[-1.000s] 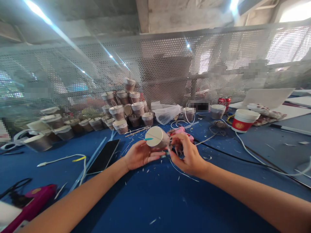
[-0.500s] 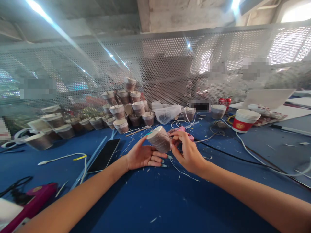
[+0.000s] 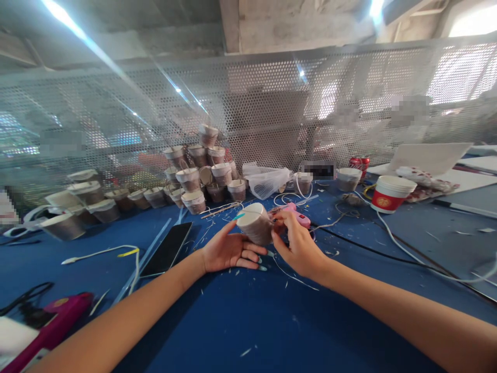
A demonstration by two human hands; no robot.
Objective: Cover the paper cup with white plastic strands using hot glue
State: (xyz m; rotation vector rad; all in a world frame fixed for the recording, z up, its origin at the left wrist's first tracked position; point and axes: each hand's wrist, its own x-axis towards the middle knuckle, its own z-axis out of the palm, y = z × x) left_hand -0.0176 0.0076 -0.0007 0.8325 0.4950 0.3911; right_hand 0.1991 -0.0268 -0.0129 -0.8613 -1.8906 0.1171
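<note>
A paper cup (image 3: 254, 225) wrapped round its side in greyish twine lies tilted over my left hand (image 3: 229, 251). My left thumb presses near its white rim, while the other fingers stretch beneath the wall. At the cup's right side my right hand (image 3: 297, 241) has its thumb and fingertips pinched together. Thin twine appears to run into that pinch, though the fingers hide most of it. Just behind the right hand lies a pink glue gun (image 3: 300, 217), partly covered by it.
Wrapped cups (image 3: 190, 178) are stacked at the back, with more cups (image 3: 83, 194) on the left. A black phone (image 3: 166, 248) lies left of my hand. Red-and-white cups (image 3: 390, 194), a twine ball (image 3: 351, 199) and cables (image 3: 373, 254) are on the right. Scraps dot the blue table (image 3: 233, 326).
The cup has turned slightly, so its opening faces more upward. My right fingertips have moved in closer against its side. My left hand stays in about the same place.
</note>
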